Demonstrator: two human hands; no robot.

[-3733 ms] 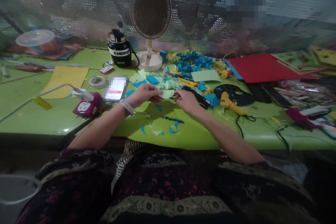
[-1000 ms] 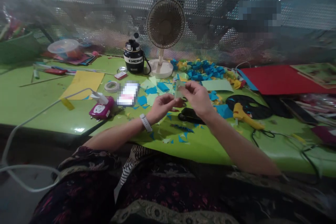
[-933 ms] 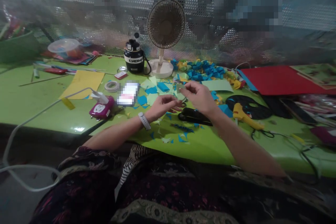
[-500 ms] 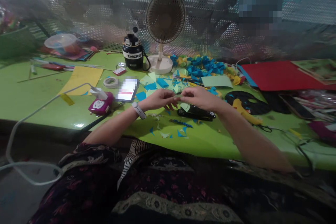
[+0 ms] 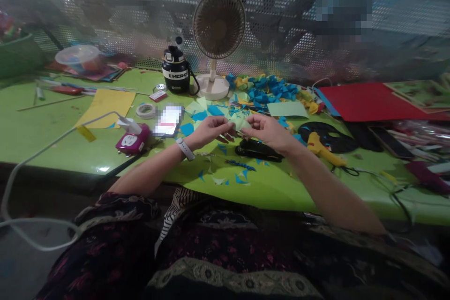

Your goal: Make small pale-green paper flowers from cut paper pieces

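Note:
Between both hands is a small piece of light green paper [image 5: 239, 123], held up over the desk. My left hand [image 5: 213, 130], with a pale watch on its wrist, pinches the paper's left side. The fingers of my right hand [image 5: 265, 132] close on its right edge. Just below the right hand lies a black stapler [image 5: 258, 150]. A dark blue twisted item [image 5: 240, 165] rests in front of the stapler, among small blue and green paper scraps [image 5: 242, 178].
Behind the hands are blue and yellow folded papers [image 5: 269, 89], a fan [image 5: 220, 33] and a black bottle [image 5: 176, 72]. Left are a phone [image 5: 168, 121], a tape roll [image 5: 146, 110] and a purple power socket [image 5: 132, 140]. A yellow glue gun [image 5: 325, 150] and red sheets [image 5: 362, 101] lie right.
The green paper has turned upward and now shows a broader face between the fingers. My hands have drawn slightly apart. The whole view has shifted a little.

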